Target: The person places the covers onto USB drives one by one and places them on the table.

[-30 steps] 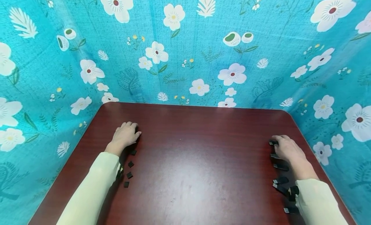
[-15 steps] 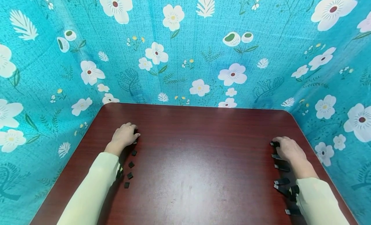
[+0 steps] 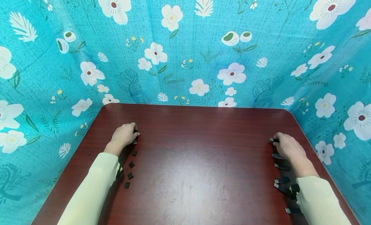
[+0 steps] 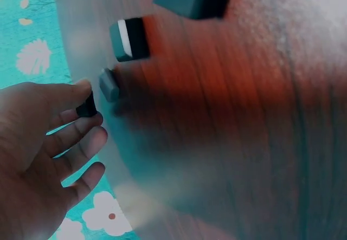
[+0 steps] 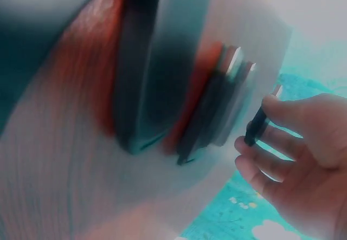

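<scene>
On the left of the head view, my left hand [image 3: 123, 134] is near the table's far left corner. Its thumb and index finger pinch a small black cap [image 4: 87, 108], as the left wrist view shows. Other small black caps [image 3: 130, 175] lie in a loose column beside that forearm. Across the table, my right hand [image 3: 290, 148] pinches a black USB stick [image 5: 257, 125] with a pale metal end, thumb on one side and fingertips on the other. Several more black USB sticks [image 3: 282, 167] lie in a column below the hand, their silvery ends toward the middle.
A dark red-brown table [image 3: 185, 147] with a glossy light patch spans the space between both arms. Behind and beside it hangs a blue flowered cloth [image 3: 179, 73]. The sleeves of both arms are pale, with a dark device at each wrist.
My right hand has shifted slightly away, toward the far edge, with the USB stick's end moving along with it. The left fingers have drawn in around the cap. The lying pieces stay put.
</scene>
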`<state>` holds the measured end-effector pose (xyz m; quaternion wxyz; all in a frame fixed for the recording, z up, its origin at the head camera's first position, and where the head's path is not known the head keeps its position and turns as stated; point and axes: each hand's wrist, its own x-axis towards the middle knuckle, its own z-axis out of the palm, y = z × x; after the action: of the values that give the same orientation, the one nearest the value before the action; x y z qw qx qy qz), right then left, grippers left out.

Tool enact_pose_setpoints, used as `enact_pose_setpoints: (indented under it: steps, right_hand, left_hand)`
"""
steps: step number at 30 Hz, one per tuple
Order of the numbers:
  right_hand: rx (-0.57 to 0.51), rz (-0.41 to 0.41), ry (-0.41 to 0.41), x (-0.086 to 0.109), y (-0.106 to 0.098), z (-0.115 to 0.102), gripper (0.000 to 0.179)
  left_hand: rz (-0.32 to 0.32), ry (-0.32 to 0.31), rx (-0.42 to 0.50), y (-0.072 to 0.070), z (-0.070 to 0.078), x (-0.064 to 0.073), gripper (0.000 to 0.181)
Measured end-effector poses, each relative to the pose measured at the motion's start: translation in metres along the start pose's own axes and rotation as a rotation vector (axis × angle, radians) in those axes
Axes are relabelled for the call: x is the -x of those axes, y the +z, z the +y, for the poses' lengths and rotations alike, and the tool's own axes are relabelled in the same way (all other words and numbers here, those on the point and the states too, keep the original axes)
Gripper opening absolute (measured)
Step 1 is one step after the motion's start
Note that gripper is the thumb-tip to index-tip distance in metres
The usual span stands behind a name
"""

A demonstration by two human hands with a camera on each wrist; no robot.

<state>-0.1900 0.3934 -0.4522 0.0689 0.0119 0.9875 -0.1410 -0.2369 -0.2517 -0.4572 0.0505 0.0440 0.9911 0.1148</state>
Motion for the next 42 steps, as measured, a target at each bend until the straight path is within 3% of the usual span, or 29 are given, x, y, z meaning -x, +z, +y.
enact_pose_setpoints:
  steps: [8, 14, 18, 23, 32, 36, 42]
  right_hand:
    - [-0.050, 0.065, -0.061, 0.003, -0.002, -0.022, 0.023]
    - [-0.143, 0.168, -0.080, 0.004, 0.002, -0.032, 0.028]
    - [-0.221, 0.193, -0.090, 0.007, 0.005, -0.041, 0.028]
    - [-0.308, 0.200, -0.130, 0.010, 0.007, -0.055, 0.026]
    - [-0.430, 0.176, -0.185, 0.013, 0.013, -0.079, 0.023]
    - [-0.455, 0.157, -0.197, 0.014, 0.016, -0.088, 0.023]
    - [-0.491, 0.126, -0.225, 0.017, 0.021, -0.102, 0.025]
  left_hand:
    - [-0.001, 0.016, 0.130, -0.004, 0.015, 0.004, 0.021]
    - [0.002, 0.025, 0.204, -0.008, 0.025, 0.010, 0.022]
    - [0.012, 0.060, 0.262, -0.005, 0.032, 0.014, 0.021]
    - [0.038, 0.118, 0.341, 0.002, 0.040, 0.016, 0.016]
    - [0.017, 0.190, 0.489, 0.011, 0.059, 0.021, 0.020]
    - [0.019, 0.216, 0.518, 0.012, 0.068, 0.025, 0.016]
    - [0.022, 0.282, 0.487, 0.012, 0.081, 0.029, 0.012]
